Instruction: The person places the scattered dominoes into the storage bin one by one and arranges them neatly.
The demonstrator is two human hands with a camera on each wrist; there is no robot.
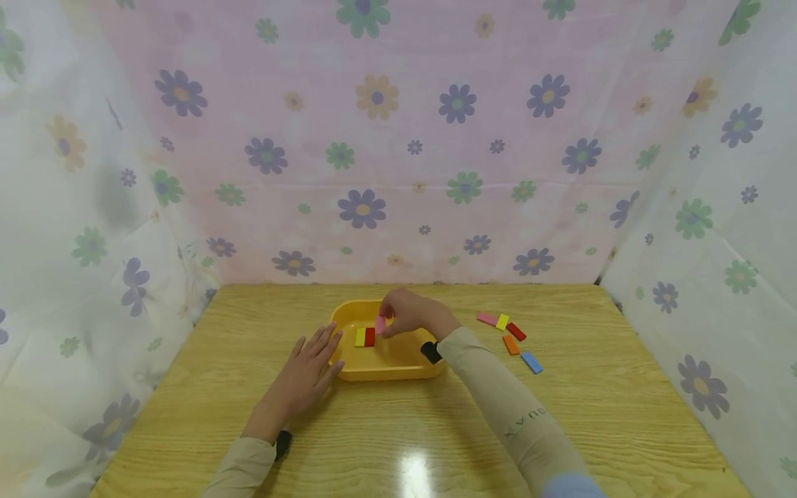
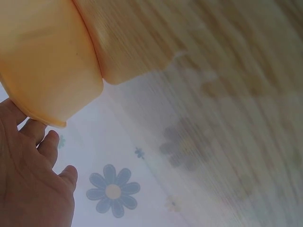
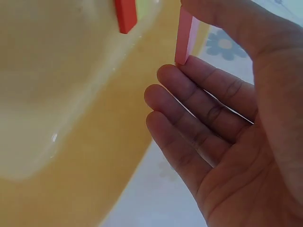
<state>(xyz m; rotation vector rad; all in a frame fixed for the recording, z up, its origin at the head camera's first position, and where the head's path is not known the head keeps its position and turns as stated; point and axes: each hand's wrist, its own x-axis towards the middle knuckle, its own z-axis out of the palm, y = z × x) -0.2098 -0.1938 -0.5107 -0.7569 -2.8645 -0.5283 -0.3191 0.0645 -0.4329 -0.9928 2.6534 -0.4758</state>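
Your right hand point(image 1: 407, 315) holds the pink block point(image 1: 380, 324) over the yellow tray point(image 1: 398, 370), pinched between thumb and forefinger. In the right wrist view the pink block point(image 3: 184, 35) stands on end, its long axis running up and down, the thumb on one face and a fingertip under its lower end; the other fingers point(image 3: 189, 123) lie loosely open beneath it.

The relation that counts: the pink block hangs just to the right of the two blocks already in the tray, the yellow block point(image 1: 360, 337) and the red block point(image 1: 370, 337), which stand side by side and touching. The pink one sits slightly farther back than that pair and close to the red block; whether it touches the red block or the tray floor is hard to tell from here.

Your right hand is clearly the nearer one. Its wrist is bent down over the tray's far right part, and the sleeve crosses the tray's right near corner.

Your left hand point(image 1: 305, 373) lies flat on the tabletop point(image 1: 187, 387), fingers straight and spread, with its fingertips against the tray's left rim. It holds nothing.

Well to the right of the tray, loose blocks point(image 1: 510, 339) lie flat on the tabletop.
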